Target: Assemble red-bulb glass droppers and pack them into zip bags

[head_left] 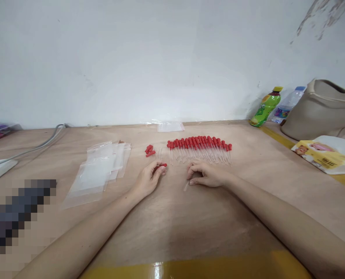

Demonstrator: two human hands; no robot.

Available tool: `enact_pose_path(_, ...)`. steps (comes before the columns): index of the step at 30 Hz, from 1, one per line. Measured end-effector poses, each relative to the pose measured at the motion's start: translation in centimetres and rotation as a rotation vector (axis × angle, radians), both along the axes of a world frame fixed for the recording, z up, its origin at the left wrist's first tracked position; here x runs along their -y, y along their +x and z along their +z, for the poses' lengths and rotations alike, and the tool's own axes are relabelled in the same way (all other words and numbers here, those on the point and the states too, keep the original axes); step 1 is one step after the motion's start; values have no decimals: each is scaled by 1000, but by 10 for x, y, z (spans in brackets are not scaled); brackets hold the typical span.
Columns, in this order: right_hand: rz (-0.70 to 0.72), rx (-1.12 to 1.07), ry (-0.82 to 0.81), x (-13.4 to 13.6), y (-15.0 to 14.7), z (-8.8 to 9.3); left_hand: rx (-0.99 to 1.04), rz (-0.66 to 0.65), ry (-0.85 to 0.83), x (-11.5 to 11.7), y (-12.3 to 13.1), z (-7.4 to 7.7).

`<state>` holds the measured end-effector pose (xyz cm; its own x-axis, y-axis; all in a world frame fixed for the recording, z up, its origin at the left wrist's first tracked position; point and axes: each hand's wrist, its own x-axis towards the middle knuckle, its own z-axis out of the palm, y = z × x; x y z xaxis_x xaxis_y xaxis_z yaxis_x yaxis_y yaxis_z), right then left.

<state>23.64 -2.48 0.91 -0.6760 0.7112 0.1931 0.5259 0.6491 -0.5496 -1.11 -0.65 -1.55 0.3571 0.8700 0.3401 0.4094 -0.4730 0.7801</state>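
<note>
Between the thumb and fingers of my left hand (150,178) is a red rubber dropper bulb (164,165). My right hand (205,173) pinches a thin clear glass dropper tube (186,186), its end pointing down toward the table. The two hands are apart, with the bulb and tube not touching. Behind them lies a row of droppers (199,143), red bulbs at the far end and clear tubes toward me. Left of that row are a few loose red bulbs (150,150) and several bare glass tubes (158,152).
Clear zip bags (92,174) lie overlapped on the left, and another bag (170,126) lies by the wall. A grey cable (48,143) runs at the far left. On the right stand a green bottle (266,106), a clear bottle (287,105), a beige bag (320,108) and a tissue pack (326,155).
</note>
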Motion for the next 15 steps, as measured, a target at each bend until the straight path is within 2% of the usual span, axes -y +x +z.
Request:
enact_pose_path(5,-101,51,177,4,-8,-2,-60,0,60,3,0,3)
enact_pose_path(10,-327,-157,252,6,-21,-13,-71,-24,89,5,2,3)
enact_pose_path(15,-309,-204,298,7,-33,-18,-40,-60,87,3,2,-1)
